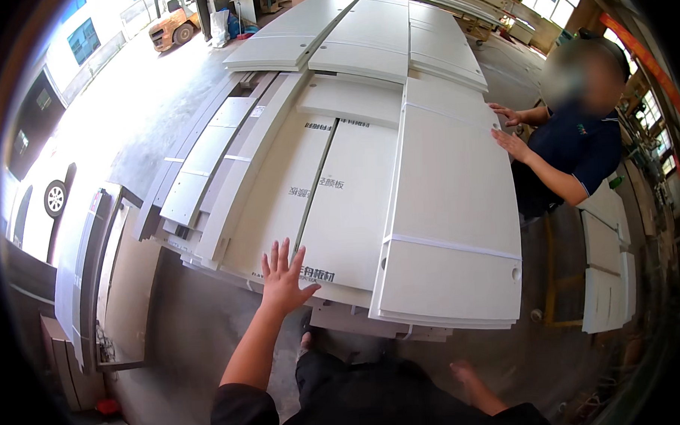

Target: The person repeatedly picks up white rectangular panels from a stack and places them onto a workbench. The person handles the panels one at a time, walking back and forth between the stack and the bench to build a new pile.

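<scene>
One left hand (282,278), fingers spread, presses the near end of a white board (340,205) running lengthwise away (right hand (465,374) hangs low, its grip unclear).

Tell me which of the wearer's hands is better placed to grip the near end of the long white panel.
Probably the right hand: it hangs low, below the long white panel. The left hand lies spread on the flat printed board, farther away.

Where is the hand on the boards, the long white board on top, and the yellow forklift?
left hand (282,278): head view, back of the open hand, flat on the boards.
long white board (448,209): head view, middle of its top face.
forklift (172,27): head view, its yellow body, far back.
</scene>
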Available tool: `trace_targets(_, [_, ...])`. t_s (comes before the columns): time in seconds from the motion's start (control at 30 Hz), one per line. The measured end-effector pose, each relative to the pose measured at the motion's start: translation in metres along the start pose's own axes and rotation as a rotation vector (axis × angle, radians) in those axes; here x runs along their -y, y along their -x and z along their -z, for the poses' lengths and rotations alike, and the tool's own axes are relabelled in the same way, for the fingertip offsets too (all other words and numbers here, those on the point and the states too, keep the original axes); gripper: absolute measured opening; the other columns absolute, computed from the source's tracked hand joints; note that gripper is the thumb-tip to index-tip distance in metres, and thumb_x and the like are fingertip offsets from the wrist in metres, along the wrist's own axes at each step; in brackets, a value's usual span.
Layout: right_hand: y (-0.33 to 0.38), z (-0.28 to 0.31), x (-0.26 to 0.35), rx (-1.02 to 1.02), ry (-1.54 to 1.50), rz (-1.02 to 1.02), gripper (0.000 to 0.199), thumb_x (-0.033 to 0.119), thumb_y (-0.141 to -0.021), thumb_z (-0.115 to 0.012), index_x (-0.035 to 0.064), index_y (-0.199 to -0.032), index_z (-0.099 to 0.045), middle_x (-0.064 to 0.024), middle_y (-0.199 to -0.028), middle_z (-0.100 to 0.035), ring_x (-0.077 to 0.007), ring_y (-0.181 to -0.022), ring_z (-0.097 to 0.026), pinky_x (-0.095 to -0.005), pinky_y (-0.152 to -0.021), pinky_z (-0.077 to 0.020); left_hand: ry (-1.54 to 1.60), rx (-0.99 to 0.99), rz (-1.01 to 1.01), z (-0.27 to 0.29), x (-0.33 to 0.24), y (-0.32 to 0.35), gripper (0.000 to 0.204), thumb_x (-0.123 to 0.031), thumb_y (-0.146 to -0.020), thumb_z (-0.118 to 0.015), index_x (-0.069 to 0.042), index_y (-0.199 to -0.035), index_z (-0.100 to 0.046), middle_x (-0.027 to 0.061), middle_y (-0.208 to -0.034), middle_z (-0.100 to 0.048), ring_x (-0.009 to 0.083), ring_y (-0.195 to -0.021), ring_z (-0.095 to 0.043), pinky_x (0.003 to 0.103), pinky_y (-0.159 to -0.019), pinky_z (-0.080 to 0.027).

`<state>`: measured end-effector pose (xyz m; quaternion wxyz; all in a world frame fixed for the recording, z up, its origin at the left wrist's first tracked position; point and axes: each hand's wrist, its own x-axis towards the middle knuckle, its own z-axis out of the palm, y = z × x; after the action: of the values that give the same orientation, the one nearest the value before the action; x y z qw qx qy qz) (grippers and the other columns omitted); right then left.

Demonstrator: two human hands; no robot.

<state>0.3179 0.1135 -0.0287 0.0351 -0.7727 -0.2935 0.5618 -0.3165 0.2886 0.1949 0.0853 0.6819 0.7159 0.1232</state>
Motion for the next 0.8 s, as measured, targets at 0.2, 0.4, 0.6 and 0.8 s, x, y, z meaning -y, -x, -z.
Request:
trace_targets(0.2, [0.051, -0.104, -0.004, -0.182, -0.389, -0.125, 0.030, 0.029, -0.092, -0.071, 0.0054, -0.110, -0.065, -0.0059, -0.086, -0.065, -0.0184, -0.077, -0.063, -0.0346, -0.067, -0.0509, 0.096, -0.146, -0.088, 0.028, 0.028, -0.144, 0.090, -0.052, -0.081, -0.073, -0.013, -0.154, -0.035, 0.0183, -0.165, -0.014, 0.0415, -0.153, -0.006, 0.065, -0.118, -0.005])
trace_targets(0.4, [0.110, -0.229, 0.060, 0.196, -0.018, 0.195, 0.048, 0.034, -0.093, -0.069, 0.0018, -0.128, -0.062, -0.0147, -0.114, -0.071, -0.0231, -0.102, -0.067, -0.0343, -0.088, -0.0529, -0.039, 0.093, -0.016, -0.061, 0.088, -0.156, 0.080, -0.062, -0.094, -0.042, -0.014, -0.157, -0.031, 0.0124, -0.166, -0.018, 0.0352, -0.153, -0.011, 0.065, -0.118, -0.001])
trace_targets(0.6, [0.124, -0.257, 0.104, -0.046, 0.102, 0.288, 0.047, 0.035, -0.093, -0.070, 0.0016, -0.126, -0.064, -0.0122, -0.105, -0.072, -0.0221, -0.097, -0.068, -0.0341, -0.087, -0.0533, 0.047, 0.039, -0.035, -0.055, 0.100, -0.159, 0.079, -0.060, -0.094, -0.045, -0.012, -0.155, -0.033, 0.0132, -0.164, -0.024, 0.0350, -0.153, -0.015, 0.065, -0.119, -0.002])
trace_targets(0.8, [0.123, -0.225, 0.067, -0.359, -0.166, 0.094, 0.046, 0.039, -0.090, -0.070, 0.0011, -0.116, -0.068, -0.0101, -0.099, -0.072, -0.0209, -0.090, -0.068, -0.0339, -0.081, -0.0532, 0.062, 0.083, -0.040, -0.058, 0.097, -0.165, 0.081, -0.060, -0.092, -0.049, -0.012, -0.155, -0.034, 0.0131, -0.163, -0.026, 0.0347, -0.153, -0.015, 0.062, -0.120, -0.001])
